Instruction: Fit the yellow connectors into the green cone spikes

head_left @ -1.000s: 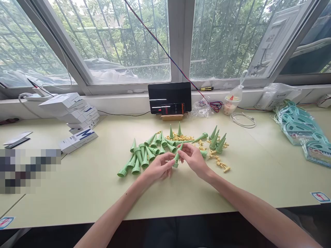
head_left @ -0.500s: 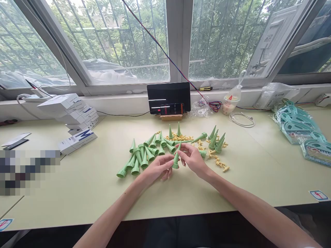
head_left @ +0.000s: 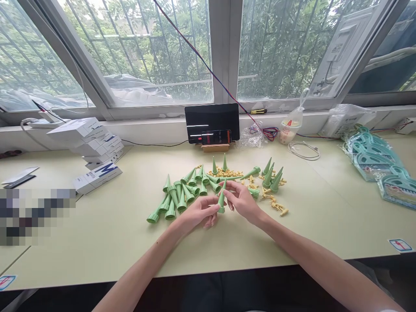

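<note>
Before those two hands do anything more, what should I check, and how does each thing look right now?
1. Green cone tip up: ok, wide end down.
2. Left hand on the cone: ok, near its wide end.
3. Right hand on the cone: ok, fingers higher up.
4. Yellow pegs close by: ok, loose beyond the right hand.
5. Other cones neatly lined up: not ok, heaped together.
6. Anything inside the held cone: cannot tell, its opening is hidden.
</note>
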A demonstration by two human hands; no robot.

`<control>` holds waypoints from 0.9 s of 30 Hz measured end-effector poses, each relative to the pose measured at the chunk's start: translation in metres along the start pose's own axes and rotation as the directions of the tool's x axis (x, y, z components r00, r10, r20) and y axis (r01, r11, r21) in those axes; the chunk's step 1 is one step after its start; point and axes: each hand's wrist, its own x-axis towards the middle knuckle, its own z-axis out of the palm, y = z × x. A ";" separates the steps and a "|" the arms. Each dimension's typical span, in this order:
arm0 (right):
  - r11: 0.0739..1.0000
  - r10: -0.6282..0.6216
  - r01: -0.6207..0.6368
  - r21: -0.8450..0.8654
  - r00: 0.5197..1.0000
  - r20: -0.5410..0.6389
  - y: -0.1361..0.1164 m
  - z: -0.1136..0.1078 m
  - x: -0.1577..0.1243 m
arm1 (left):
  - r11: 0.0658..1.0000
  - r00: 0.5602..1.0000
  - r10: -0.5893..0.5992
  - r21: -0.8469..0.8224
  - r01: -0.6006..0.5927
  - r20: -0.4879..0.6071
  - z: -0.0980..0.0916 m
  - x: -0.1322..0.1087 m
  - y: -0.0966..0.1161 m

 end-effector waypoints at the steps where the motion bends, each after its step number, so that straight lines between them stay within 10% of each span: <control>1: 1.000 0.000 0.000 0.000 1.000 0.001 0.000 0.000 0.000 | 1.000 1.000 -0.002 0.001 0.002 0.000 0.000 0.000 0.000; 10: 0.970 -0.104 0.065 -0.233 0.982 -0.159 -0.004 -0.014 0.006 | 0.999 0.991 0.040 0.007 -0.039 -0.126 0.001 0.000 0.000; 17: 0.613 -0.448 0.147 -0.777 0.874 -0.189 -0.004 -0.047 0.017 | 0.999 0.986 0.039 0.024 -0.036 -0.159 0.002 0.002 0.002; 27: 0.362 -0.221 -0.096 -0.927 0.957 -0.186 0.001 -0.056 0.021 | 0.999 0.988 0.004 0.046 0.003 -0.156 0.003 0.001 0.005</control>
